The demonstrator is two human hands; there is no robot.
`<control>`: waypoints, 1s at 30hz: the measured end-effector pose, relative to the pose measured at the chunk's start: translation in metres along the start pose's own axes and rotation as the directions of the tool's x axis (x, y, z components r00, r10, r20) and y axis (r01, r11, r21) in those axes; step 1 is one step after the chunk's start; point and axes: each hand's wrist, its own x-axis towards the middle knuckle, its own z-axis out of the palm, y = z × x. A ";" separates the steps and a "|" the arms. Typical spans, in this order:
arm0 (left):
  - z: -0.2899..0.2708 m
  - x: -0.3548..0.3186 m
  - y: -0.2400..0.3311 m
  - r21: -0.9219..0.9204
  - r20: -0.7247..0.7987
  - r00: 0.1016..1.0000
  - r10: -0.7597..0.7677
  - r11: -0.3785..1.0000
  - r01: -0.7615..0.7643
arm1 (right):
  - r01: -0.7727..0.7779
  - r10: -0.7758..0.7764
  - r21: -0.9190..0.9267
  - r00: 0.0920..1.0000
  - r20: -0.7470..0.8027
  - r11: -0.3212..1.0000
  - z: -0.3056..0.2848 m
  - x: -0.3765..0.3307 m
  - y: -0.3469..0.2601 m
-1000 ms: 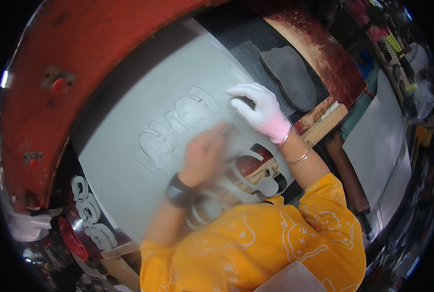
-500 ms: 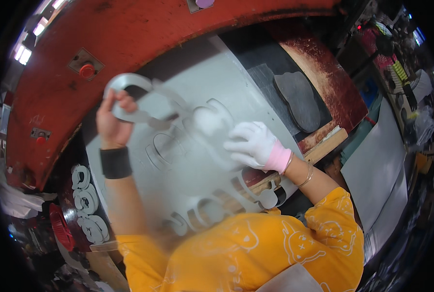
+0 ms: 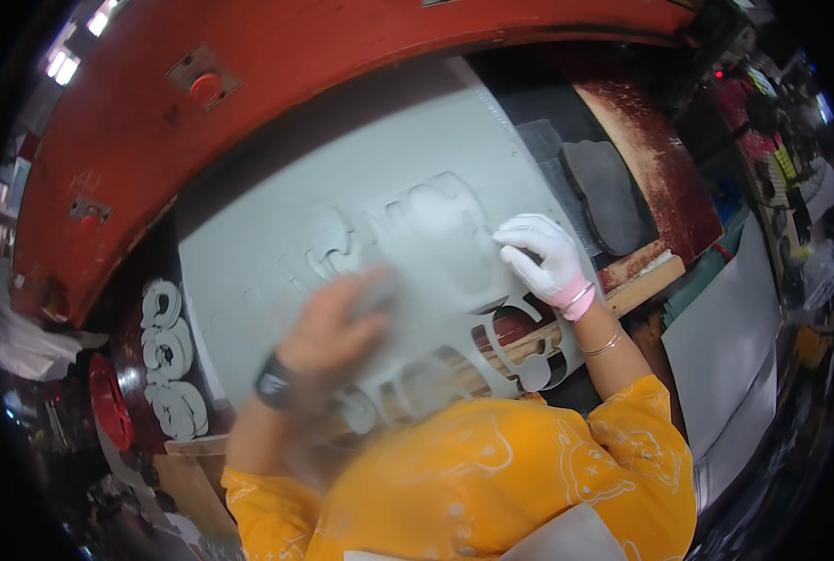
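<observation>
A wide pale grey sheet (image 3: 267,192) lies in front of me, with curved cut lines across its middle and cut-out openings along its near edge. My left hand (image 3: 337,323), bare and with a black band at the wrist, is over the sheet's middle. Motion smears its fingers, so I cannot make out whether they hold anything. In a white glove with a pink cuff, my right hand (image 3: 546,257) rests at the sheet's right part. Its thumb and fingers are apart, with nothing visible between them.
Stacked curved grey pieces (image 3: 166,351) stand at the left, beside a red round object (image 3: 110,400). A red machine beam (image 3: 342,42) with a red button (image 3: 206,90) spans the far side. A dark sole-shaped plate (image 3: 608,196) and a wooden bar (image 3: 648,283) are at the right.
My left hand has come down from the upper left to the sheet's middle; the curved grey piece it held up is no longer distinguishable. My right hand has shifted slightly right, and the view has shifted.
</observation>
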 end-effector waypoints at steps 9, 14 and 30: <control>0.041 -0.008 0.001 0.272 0.027 0.980 0.197 0.942 -0.197 | 0.006 0.003 -0.109 0.997 0.079 0.994 0.013 0.014 -0.011; 0.037 -0.009 -0.003 -0.076 -0.035 0.999 0.029 0.997 -0.031 | 0.215 -0.209 0.002 0.945 0.251 0.977 0.045 0.025 -0.059; 0.007 0.059 -0.079 0.541 -0.249 0.968 -0.029 0.825 0.163 | 0.330 -0.331 0.076 0.850 0.410 0.941 0.093 0.008 -0.086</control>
